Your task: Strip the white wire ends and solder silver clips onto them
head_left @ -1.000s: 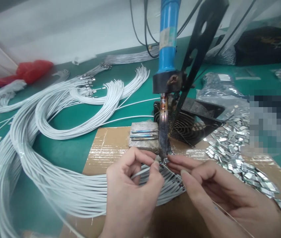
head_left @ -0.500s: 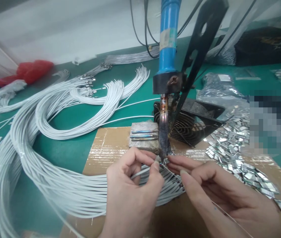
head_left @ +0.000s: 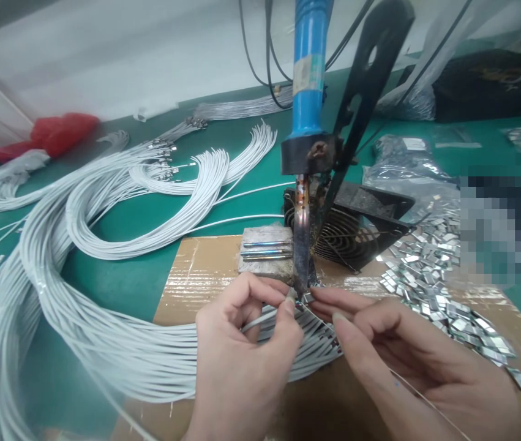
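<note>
Just below the tip of a blue-handled soldering iron (head_left: pixel 303 233), my left hand (head_left: pixel 251 349) pinches the end of a white cable between thumb and forefinger. My right hand (head_left: pixel 416 361) is closed beside it, with a small shiny metal piece (head_left: pixel 307 298) at its fingertips and a thin wire (head_left: pixel 425 401) running through the fingers toward the lower right. The iron tip meets the work between both hands. Under and behind my left hand lies a thick bundle of white cables (head_left: pixel 150 355), its ends fanned out beneath the fingertips.
A grey block with metal rods (head_left: pixel 267 263) sits left of the iron on cardboard (head_left: pixel 196 269). A black fan (head_left: pixel 352 239) stands behind. Many small metal pieces (head_left: pixel 448 306) are heaped at the right, near plastic bags (head_left: pixel 402 159). More white cable coils (head_left: pixel 150 236) lie at left.
Both hands hold almost the same pose. The iron and its black bracket appear shifted very slightly to the left.
</note>
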The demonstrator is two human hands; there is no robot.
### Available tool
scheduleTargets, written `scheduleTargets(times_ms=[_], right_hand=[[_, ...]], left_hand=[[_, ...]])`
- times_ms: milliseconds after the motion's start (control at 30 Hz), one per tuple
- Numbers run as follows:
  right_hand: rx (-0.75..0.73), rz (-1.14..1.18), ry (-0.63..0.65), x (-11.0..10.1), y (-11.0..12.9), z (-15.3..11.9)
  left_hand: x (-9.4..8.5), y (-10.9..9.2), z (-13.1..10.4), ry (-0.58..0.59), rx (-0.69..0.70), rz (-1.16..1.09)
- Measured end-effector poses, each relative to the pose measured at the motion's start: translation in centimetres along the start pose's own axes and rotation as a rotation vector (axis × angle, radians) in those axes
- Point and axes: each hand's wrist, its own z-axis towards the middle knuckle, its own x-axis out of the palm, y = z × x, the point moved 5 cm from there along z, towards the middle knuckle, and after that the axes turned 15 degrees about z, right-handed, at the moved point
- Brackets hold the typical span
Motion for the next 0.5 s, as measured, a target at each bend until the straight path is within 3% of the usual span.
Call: scheduleTargets(times_ms=[233,500], right_hand=[[0.019,-0.016,0.082,-0.05,-0.2,0.2],[-0.007,0.004,0.0,0.19,0.06,-0.13]], left_hand=[[0.23,0.11,0.09,0.024,0.007,0.017],[0.05,0.09,-0.06,0.013,-0.001,0.017]])
